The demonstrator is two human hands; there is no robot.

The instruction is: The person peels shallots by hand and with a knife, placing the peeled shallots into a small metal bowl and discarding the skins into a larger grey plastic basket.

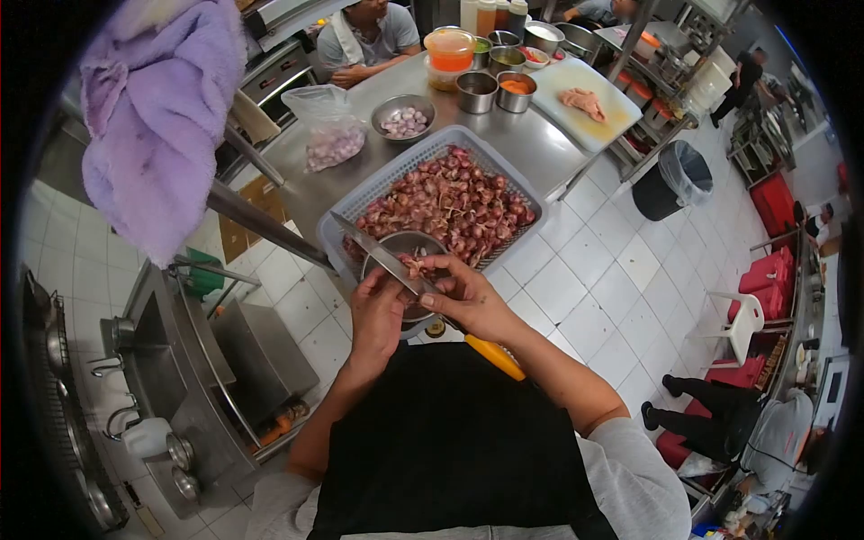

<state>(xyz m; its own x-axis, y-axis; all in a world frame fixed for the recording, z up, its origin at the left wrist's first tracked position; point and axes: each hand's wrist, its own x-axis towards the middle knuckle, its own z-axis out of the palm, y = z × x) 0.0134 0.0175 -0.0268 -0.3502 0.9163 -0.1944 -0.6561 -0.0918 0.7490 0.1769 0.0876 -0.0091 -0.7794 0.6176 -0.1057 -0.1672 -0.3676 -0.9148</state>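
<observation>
A knife is in my right hand, its blade slanting up and left across both hands. A yellow handle shows beside my right forearm and appears to belong to it. My left hand is curled behind the blade, fingers partly hidden. A reddish shallot lies between the fingertips of both hands. Below them is a metal bowl, its inside mostly covered. That bowl sits at the near corner of a grey plastic basket heaped with unpeeled shallots.
Behind the basket stand a bowl of peeled shallots, a plastic bag and metal pots. Raw meat lies on a white cutting board. A purple towel hangs at left. One person is across the table.
</observation>
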